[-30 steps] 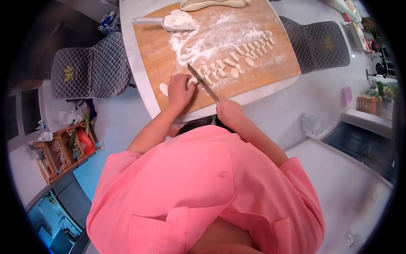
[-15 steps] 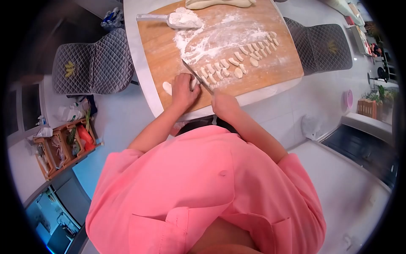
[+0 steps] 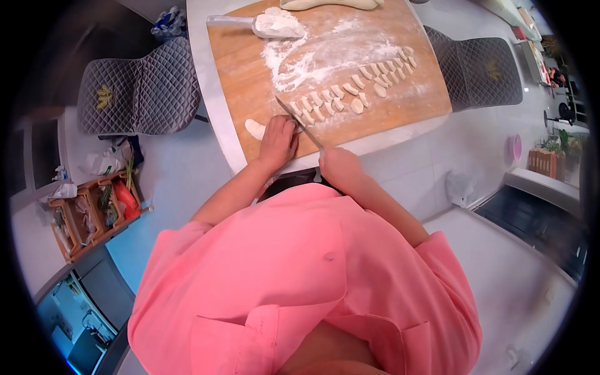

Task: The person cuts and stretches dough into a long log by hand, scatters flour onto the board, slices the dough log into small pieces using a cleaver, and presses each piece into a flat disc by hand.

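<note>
My right hand is closed around the handle of a knife, whose blade points away to the upper left over the wooden board. Just left of the blade, my left hand has its fingers bent over a roll of dough; one end of the roll sticks out to the left of that hand. Several cut dough pieces lie in rows running from beside the blade up to the right. Under the left fingers the dough is mostly hidden.
Flour is spread over the board's middle. A scoop holding flour lies at the upper left. A thicker dough log rests at the far edge. Quilted chairs stand at either side of the white table.
The board and everything on it appear slightly shifted right in view. Both hands and the knife sit slightly lower, and the knife stays beside the left fingers.
</note>
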A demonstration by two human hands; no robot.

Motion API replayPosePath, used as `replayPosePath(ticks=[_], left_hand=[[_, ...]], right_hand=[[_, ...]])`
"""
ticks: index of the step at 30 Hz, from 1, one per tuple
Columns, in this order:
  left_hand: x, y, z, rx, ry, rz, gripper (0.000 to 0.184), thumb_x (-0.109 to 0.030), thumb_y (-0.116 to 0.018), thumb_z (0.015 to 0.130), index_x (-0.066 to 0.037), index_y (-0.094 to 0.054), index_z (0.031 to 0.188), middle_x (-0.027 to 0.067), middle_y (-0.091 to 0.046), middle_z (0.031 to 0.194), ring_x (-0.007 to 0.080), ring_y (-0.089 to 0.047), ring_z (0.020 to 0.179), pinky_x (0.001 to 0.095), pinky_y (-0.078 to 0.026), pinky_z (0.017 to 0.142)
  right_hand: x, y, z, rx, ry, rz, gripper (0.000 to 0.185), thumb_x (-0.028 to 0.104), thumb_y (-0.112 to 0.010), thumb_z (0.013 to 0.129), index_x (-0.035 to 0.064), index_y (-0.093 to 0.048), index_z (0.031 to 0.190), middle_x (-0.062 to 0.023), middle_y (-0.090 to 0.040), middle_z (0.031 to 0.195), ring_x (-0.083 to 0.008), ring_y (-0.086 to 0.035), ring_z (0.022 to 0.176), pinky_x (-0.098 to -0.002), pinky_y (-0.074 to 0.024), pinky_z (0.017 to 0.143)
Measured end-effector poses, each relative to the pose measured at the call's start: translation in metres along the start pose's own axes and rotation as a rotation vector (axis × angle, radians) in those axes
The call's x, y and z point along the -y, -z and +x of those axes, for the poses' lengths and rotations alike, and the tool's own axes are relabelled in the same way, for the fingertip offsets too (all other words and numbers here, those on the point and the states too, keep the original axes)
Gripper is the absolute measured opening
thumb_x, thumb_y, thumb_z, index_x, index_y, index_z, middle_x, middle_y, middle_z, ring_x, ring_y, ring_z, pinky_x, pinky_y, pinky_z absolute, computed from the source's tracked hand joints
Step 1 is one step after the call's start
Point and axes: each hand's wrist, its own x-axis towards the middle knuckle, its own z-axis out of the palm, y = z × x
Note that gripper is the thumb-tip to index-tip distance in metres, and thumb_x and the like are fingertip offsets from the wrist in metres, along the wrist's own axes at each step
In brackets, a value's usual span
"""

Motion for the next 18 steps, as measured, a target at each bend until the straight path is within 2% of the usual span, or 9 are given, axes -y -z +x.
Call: replayPosePath(ticks=[3, 5, 6, 8, 9, 12, 15, 17, 18], left_hand=[[0.001, 0.006, 0.005, -0.004, 0.008, 0.022, 0.032, -0.005, -0.068, 0.071, -0.002, -0.053, 0.1, 0.0177, -0.054, 0.103, 0.037, -0.051, 0.099, 0.0455, -0.042, 0.082], [-0.009, 0.026, 0.014, -0.086, 0.241, 0.065, 0.025, -0.014, -0.067, 0.075, -0.004, -0.058, 0.096, 0.0136, -0.059, 0.098, 0.0338, -0.053, 0.098, 0.0448, -0.042, 0.081], [-0.003, 0.024, 0.015, -0.087, 0.241, 0.064, 0.025, -0.014, -0.067, 0.075, -0.004, -0.058, 0.096, 0.0136, -0.059, 0.098, 0.0338, -0.053, 0.098, 0.0448, -0.042, 0.081], [0.016, 0.021, 0.016, -0.022, 0.422, 0.079, 0.022, -0.022, -0.066, 0.079, -0.005, -0.062, 0.092, 0.0101, -0.062, 0.092, 0.0313, -0.055, 0.096, 0.0442, -0.041, 0.082], [0.017, 0.027, 0.019, -0.014, 0.44, 0.07, 0.024, -0.024, -0.067, 0.079, -0.004, -0.062, 0.091, 0.0105, -0.062, 0.089, 0.031, -0.056, 0.094, 0.044, -0.04, 0.083], [0.003, 0.035, 0.026, -0.108, 0.532, -0.018, 0.024, -0.023, -0.069, 0.077, -0.005, -0.061, 0.091, 0.0107, -0.062, 0.088, 0.0312, -0.056, 0.092, 0.0438, -0.04, 0.083], [-0.005, 0.04, 0.026, -0.117, 0.534, -0.032, 0.025, -0.022, -0.071, 0.075, -0.005, -0.06, 0.09, 0.011, -0.062, 0.089, 0.0311, -0.056, 0.091, 0.0436, -0.039, 0.083], [-0.004, 0.038, 0.026, -0.119, 0.52, -0.004, 0.026, -0.021, -0.071, 0.074, -0.005, -0.06, 0.091, 0.011, -0.062, 0.089, 0.0311, -0.056, 0.091, 0.0438, -0.039, 0.084], [-0.005, 0.037, 0.023, -0.115, 0.499, 0.02, 0.027, -0.02, -0.072, 0.073, -0.005, -0.059, 0.091, 0.011, -0.061, 0.089, 0.0312, -0.056, 0.09, 0.0439, -0.039, 0.084]], right_hand=[[-0.001, -0.008, 0.008, 0.058, -0.065, -0.001, 0.021, 0.014, -0.048, 0.088, -0.0027, -0.051, 0.102, -0.0261, -0.065, 0.077, -0.0434, -0.065, 0.075, -0.0523, -0.0509, 0.071], [-0.004, -0.01, 0.009, 0.049, -0.044, -0.021, 0.019, 0.014, -0.048, 0.089, -0.0026, -0.051, 0.098, -0.0261, -0.065, 0.076, -0.0434, -0.065, 0.075, -0.0527, -0.0507, 0.071], [-0.004, -0.009, 0.008, 0.05, -0.044, -0.022, 0.019, 0.014, -0.048, 0.089, -0.0026, -0.051, 0.098, -0.0261, -0.065, 0.076, -0.0434, -0.065, 0.075, -0.0527, -0.0507, 0.071], [0.002, -0.002, 0.004, -0.003, -0.032, -0.009, 0.019, 0.019, -0.048, 0.093, 0.0011, -0.053, 0.097, -0.0239, -0.064, 0.075, -0.0416, -0.064, 0.072, -0.0521, -0.0493, 0.065], [0.006, 0.002, 0.003, 0.004, -0.029, -0.008, 0.019, 0.019, -0.048, 0.093, 0.0011, -0.053, 0.097, -0.0239, -0.064, 0.075, -0.0416, -0.064, 0.072, -0.0521, -0.0493, 0.065], [0.015, 0.013, 0.004, -0.055, 0.002, 0.038, 0.02, 0.019, -0.048, 0.093, 0.0003, -0.053, 0.099, -0.0242, -0.064, 0.075, -0.042, -0.063, 0.071, -0.0522, -0.049, 0.067], [0.019, 0.014, 0.011, 0.007, 0.008, 0.057, 0.022, 0.019, -0.048, 0.093, -0.0006, -0.054, 0.102, -0.0249, -0.064, 0.077, -0.0428, -0.063, 0.075, -0.0525, -0.0489, 0.07], [0.02, 0.01, 0.017, 0.086, -0.045, 0.05, 0.02, 0.015, -0.049, 0.089, -0.0017, -0.055, 0.099, -0.0252, -0.066, 0.091, -0.0423, -0.064, 0.087, -0.0516, -0.05, 0.077], [0.02, 0.007, 0.021, 0.092, -0.045, 0.052, 0.02, 0.015, -0.049, 0.089, -0.0017, -0.055, 0.099, -0.0252, -0.066, 0.091, -0.0423, -0.064, 0.087, -0.0516, -0.05, 0.077]])
